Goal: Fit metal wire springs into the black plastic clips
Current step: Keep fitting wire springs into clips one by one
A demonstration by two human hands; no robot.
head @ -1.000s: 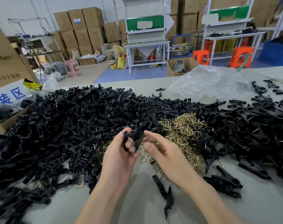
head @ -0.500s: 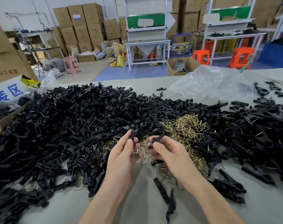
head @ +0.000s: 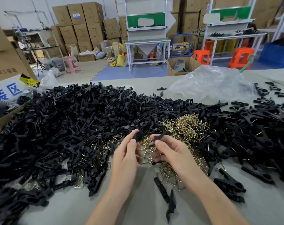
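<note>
Pinching a black clip half (head: 138, 135) in the left hand (head: 126, 155) and a second clip half (head: 160, 137) in the right hand (head: 173, 153), fingers curled on each, just above the wire springs (head: 186, 127) heaped amid the clip pile (head: 73, 119) on the grey surface (head: 138, 210).
</note>
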